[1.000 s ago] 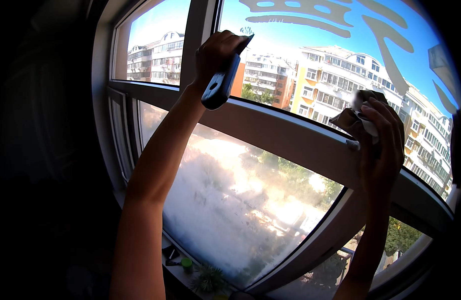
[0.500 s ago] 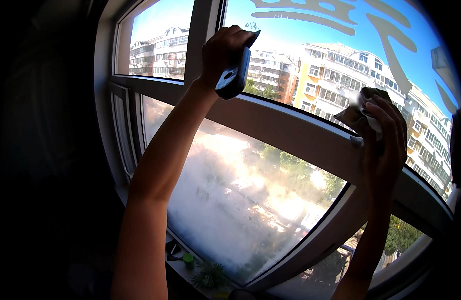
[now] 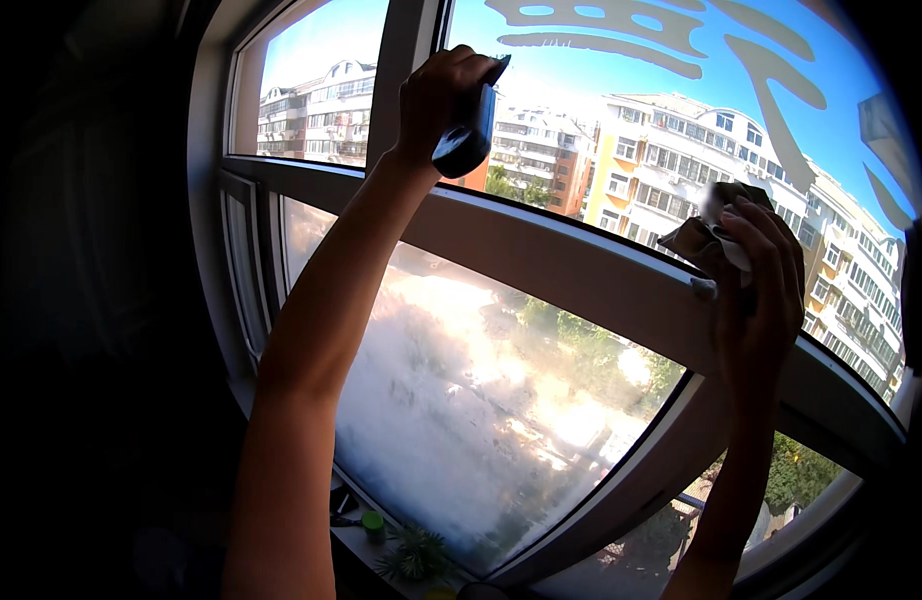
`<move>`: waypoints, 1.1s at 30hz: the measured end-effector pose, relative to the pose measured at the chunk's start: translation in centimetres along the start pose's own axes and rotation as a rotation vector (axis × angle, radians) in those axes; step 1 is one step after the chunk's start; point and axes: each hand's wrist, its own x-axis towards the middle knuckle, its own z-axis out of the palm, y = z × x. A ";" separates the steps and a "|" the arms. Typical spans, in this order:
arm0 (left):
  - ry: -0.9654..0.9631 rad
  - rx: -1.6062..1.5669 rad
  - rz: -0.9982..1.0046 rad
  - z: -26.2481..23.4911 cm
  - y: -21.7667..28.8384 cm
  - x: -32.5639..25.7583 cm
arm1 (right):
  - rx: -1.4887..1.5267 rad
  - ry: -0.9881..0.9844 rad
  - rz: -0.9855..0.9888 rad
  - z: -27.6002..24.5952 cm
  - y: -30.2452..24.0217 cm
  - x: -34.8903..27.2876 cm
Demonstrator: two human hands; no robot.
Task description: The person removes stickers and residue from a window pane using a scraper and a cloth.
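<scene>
Two hands are raised at the window: left hand (image 3: 443,105) grips a dark squeegee (image 3: 469,135), its long axis near upright against the upper glass (image 3: 621,130); right hand (image 3: 759,290) clutches a crumpled cloth (image 3: 716,225) further right, lower.

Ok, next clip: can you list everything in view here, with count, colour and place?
squeegee: one, dark, raised against the upper pane, in the left hand
cloth: one, grey, crumpled, at the frame's crossbar, in the right hand
window frame: one, white, across the whole view
lower pane: one, hazy and whitish, under the crossbar
small plant: one, green, on the sill
buildings: several, white and yellow, outside
left hand: gripping the squeegee
right hand: clutching the cloth
</scene>
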 end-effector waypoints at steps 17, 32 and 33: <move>-0.041 -0.060 -0.029 -0.4 0.1 -0.6 | -0.024 0.014 -0.008 -0.1 -0.1 0.1; 0.041 -0.061 0.022 0.2 -1.0 -0.4 | -0.031 0.005 0.015 0.2 -0.3 0.0; 0.027 -0.081 0.004 0.1 -0.6 -0.6 | -0.036 0.002 0.016 0.2 -0.2 -0.1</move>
